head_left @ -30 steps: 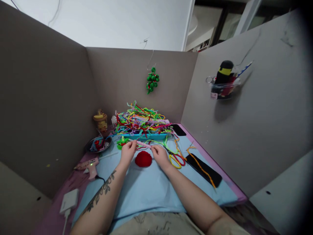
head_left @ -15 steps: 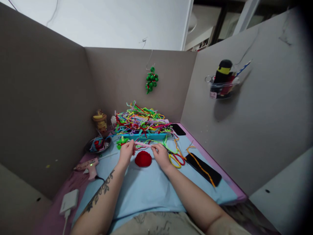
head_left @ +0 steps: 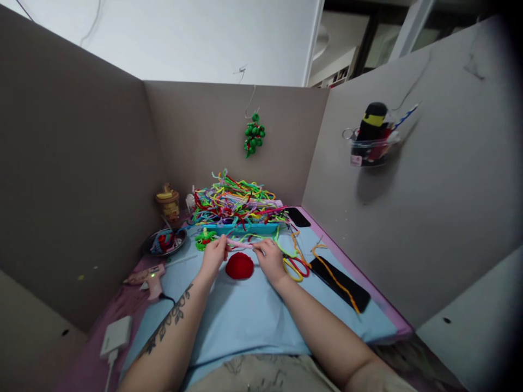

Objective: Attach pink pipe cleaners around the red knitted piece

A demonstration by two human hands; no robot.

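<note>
A pale pink pipe cleaner (head_left: 240, 244) is stretched between my two hands, above the table. My left hand (head_left: 215, 254) pinches its left end, and my right hand (head_left: 268, 257) pinches the right end. Just below and between them sits a round red fuzzy piece (head_left: 239, 265) on the light blue cloth (head_left: 241, 316). Beside my left hand lies a green fuzzy figure (head_left: 204, 238) with some red on it. Scissors with yellow and red handles (head_left: 297, 268) lie to the right of my right hand, their blades partly hidden.
Behind my hands, a blue tray (head_left: 261, 228) holds a heap of colourful pipe cleaners (head_left: 237, 198). At left are a dark bowl (head_left: 180, 239), a pink glue gun (head_left: 152, 279) and a white power box (head_left: 116, 335). A black slab (head_left: 355, 288) with an orange strand lies right. Grey panels surround the table.
The pink pipe cleaner is at a slightly different angle between my hands, sagging a little toward the right. Both hands keep their pinch and have barely moved.
</note>
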